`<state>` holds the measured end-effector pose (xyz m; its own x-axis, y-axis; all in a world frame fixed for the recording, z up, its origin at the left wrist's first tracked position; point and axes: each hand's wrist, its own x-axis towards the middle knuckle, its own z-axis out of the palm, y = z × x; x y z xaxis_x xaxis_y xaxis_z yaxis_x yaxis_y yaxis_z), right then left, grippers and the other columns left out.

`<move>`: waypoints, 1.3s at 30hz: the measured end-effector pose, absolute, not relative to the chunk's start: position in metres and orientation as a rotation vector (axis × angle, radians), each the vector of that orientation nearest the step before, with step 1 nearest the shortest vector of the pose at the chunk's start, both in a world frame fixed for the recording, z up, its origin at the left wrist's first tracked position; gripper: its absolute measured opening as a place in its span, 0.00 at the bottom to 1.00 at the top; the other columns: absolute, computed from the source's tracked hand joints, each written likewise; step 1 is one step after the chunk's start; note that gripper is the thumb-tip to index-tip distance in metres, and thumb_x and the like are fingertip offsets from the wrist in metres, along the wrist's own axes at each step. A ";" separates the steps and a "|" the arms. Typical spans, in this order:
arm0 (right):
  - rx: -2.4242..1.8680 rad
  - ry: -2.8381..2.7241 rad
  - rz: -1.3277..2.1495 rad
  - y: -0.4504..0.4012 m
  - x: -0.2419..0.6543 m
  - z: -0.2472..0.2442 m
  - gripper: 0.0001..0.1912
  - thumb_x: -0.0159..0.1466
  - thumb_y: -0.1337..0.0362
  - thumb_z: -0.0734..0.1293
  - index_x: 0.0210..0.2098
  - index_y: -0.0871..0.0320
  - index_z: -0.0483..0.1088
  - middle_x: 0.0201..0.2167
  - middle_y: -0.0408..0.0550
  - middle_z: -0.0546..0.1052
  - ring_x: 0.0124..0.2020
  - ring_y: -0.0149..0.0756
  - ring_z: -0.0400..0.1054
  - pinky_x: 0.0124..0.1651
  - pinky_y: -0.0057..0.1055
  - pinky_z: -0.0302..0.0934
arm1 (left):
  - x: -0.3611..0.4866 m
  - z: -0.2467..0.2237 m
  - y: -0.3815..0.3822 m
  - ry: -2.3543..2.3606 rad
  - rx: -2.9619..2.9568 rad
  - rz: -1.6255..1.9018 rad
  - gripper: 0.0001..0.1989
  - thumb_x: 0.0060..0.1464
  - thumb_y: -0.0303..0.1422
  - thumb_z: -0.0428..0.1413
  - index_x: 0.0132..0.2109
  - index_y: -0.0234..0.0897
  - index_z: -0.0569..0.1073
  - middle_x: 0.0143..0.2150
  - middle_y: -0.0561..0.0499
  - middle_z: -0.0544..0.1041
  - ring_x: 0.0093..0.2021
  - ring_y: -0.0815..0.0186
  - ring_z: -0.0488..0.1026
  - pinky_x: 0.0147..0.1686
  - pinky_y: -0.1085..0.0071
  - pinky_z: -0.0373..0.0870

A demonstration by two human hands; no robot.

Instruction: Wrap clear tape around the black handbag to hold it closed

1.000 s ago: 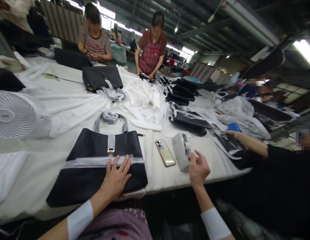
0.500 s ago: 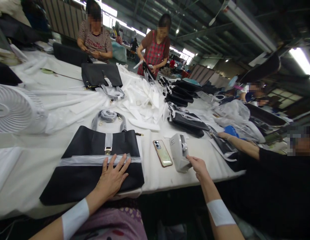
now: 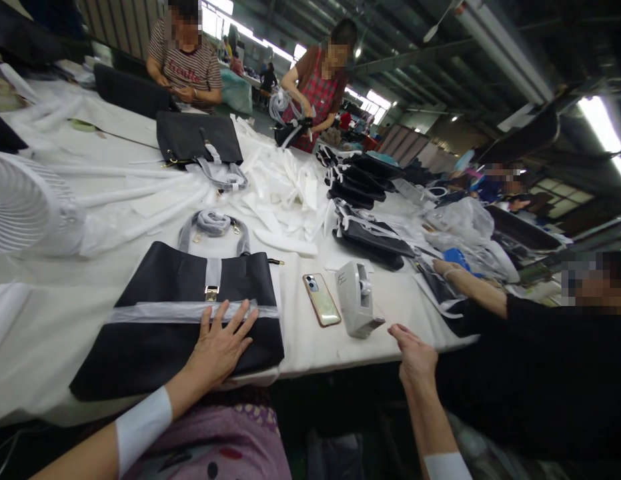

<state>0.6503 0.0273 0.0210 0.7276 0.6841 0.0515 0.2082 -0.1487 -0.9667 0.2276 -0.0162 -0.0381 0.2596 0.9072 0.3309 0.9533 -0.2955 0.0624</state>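
Observation:
A black handbag (image 3: 165, 347) lies flat before me, with a translucent strip (image 3: 155, 312) across its front and a wrapped handle (image 3: 240, 237) above. My left hand (image 3: 223, 343) rests on the bag's lower front and the strip, fingers spread. Right of the bag is a phone (image 3: 321, 301), and beside that stands a white tape dispenser (image 3: 351, 303). Just right of the dispenser, past the table's front edge, my right hand (image 3: 413, 350) has its fingertips pinched together; a clear film seems to run between it and the dispenser, though it is hardly visible.
A white fan (image 3: 25, 203) stands at the left. Another black bag (image 3: 197, 137) and heaped white wrapping (image 3: 285, 180) lie farther back, with stacked black bags (image 3: 373, 233) to their right. Two people work across the table; a person in black (image 3: 555, 360) reaches in from the right.
My right hand has moved away from the dispenser, rightward and toward me. My left hand stays on the bag. The person in the checked apron has lifted wrapped straps.

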 end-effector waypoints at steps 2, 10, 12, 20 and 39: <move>-1.733 -0.725 0.493 0.015 0.646 0.009 0.19 0.35 0.52 0.75 0.20 0.60 0.75 0.35 0.55 0.80 0.39 0.48 0.73 0.39 0.38 0.68 | 0.227 -0.039 -0.016 -1.767 -2.376 -0.474 0.31 0.61 0.35 0.50 0.68 0.53 0.52 0.71 0.55 0.53 0.67 0.40 0.51 0.63 0.36 0.42; -1.961 -0.937 0.415 0.008 0.640 -0.030 0.26 0.43 0.41 0.68 0.22 0.60 0.76 0.24 0.55 0.79 0.31 0.51 0.74 0.34 0.40 0.67 | 0.227 -0.037 -0.016 -1.781 -2.372 -0.513 0.29 0.61 0.37 0.50 0.67 0.55 0.55 0.70 0.53 0.56 0.67 0.42 0.52 0.63 0.37 0.41; -2.066 -1.013 0.354 0.000 0.644 -0.030 0.25 0.46 0.41 0.66 0.20 0.59 0.76 0.20 0.54 0.77 0.29 0.52 0.73 0.33 0.41 0.66 | 0.227 -0.036 -0.016 -1.783 -2.374 -0.518 0.29 0.61 0.37 0.50 0.67 0.55 0.55 0.70 0.54 0.57 0.67 0.42 0.52 0.63 0.37 0.41; -2.503 -1.451 0.335 -0.051 0.655 -0.009 0.10 0.45 0.56 0.65 0.13 0.52 0.70 0.14 0.55 0.72 0.15 0.47 0.65 0.22 0.39 0.55 | 0.226 -0.026 -0.016 -1.786 -2.394 -0.555 0.27 0.62 0.42 0.49 0.67 0.54 0.56 0.70 0.53 0.57 0.66 0.41 0.53 0.63 0.38 0.44; -1.527 -2.632 0.687 0.075 0.369 0.077 0.18 0.64 0.58 0.59 0.26 0.59 0.75 0.20 0.46 0.74 0.25 0.35 0.65 0.29 0.30 0.52 | 0.221 -0.021 -0.012 -1.786 -2.384 -0.638 0.29 0.63 0.47 0.47 0.68 0.51 0.51 0.70 0.41 0.52 0.67 0.44 0.53 0.64 0.44 0.46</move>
